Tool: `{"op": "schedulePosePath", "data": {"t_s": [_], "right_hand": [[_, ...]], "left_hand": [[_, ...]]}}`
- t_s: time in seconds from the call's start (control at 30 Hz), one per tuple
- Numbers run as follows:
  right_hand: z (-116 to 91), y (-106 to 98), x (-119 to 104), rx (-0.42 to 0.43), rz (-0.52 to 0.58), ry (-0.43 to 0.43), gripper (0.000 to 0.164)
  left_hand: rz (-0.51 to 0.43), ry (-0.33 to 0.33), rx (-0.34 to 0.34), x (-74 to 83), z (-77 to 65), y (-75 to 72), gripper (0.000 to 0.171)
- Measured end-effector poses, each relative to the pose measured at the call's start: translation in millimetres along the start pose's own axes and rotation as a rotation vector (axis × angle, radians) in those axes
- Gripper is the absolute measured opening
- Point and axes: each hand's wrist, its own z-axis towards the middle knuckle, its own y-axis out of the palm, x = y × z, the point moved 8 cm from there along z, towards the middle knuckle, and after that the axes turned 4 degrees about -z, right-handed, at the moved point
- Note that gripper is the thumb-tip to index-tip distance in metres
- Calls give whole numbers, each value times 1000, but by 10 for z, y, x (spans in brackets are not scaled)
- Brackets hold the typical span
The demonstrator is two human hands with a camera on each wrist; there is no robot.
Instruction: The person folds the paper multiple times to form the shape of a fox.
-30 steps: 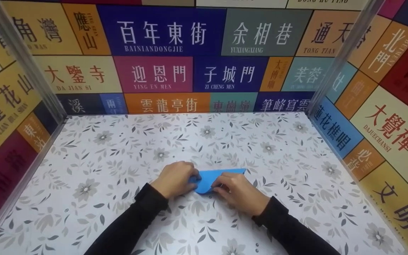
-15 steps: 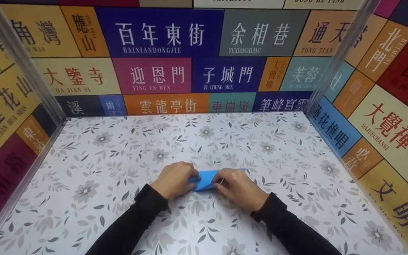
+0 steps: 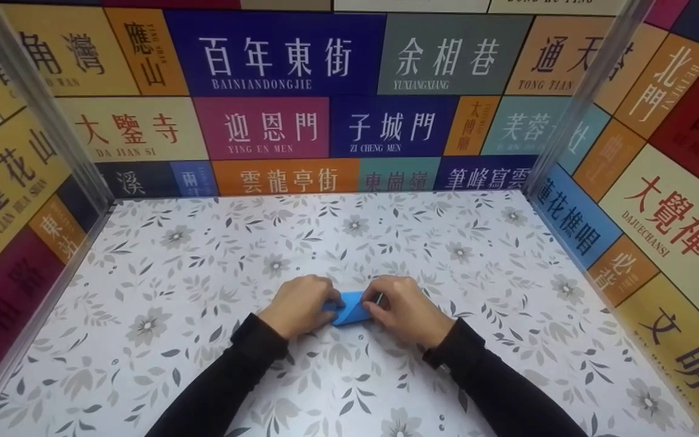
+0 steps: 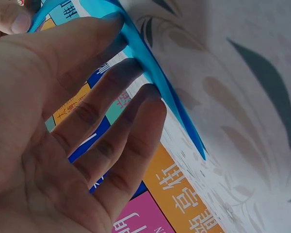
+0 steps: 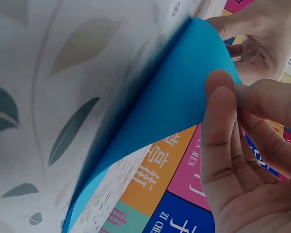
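A sheet of blue paper (image 3: 353,309) lies near the middle of the table, partly folded, with a curved flap raised. At its left end my left hand (image 3: 302,308) holds it down; in the left wrist view, the bent fingers (image 4: 144,114) and thumb meet the paper's edge (image 4: 160,80). My right hand (image 3: 409,308) pinches the raised flap. The right wrist view shows thumb and forefinger (image 5: 218,111) together on the edge of the curved paper (image 5: 169,92). The paper's right end is hidden behind my right hand in the head view.
A white cloth with grey flowers and leaves (image 3: 355,243) covers the table. Printed panels of coloured name blocks (image 3: 276,54) stand behind and at both sides. Clear corner posts (image 3: 559,139) rise at the back corners.
My right hand has moved slightly up and away from me, and the paper's near edge has been drawn over into a rolled flap. My left hand has stayed in place.
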Motion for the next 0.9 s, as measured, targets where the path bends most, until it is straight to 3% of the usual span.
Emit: {"op": "schedulePosePath", "data": {"t_s": [0.33, 0.63, 0.9], "right_hand": [[122, 40, 127, -53, 14, 56, 5], [186, 47, 170, -53, -17, 37, 6], [245, 74, 235, -90, -1, 72, 7]], "left_hand": [[5, -2, -9, -11, 6, -2, 22], [10, 30, 4, -15, 5, 10, 21], [-5, 24, 2, -48, 10, 13, 21]]}}
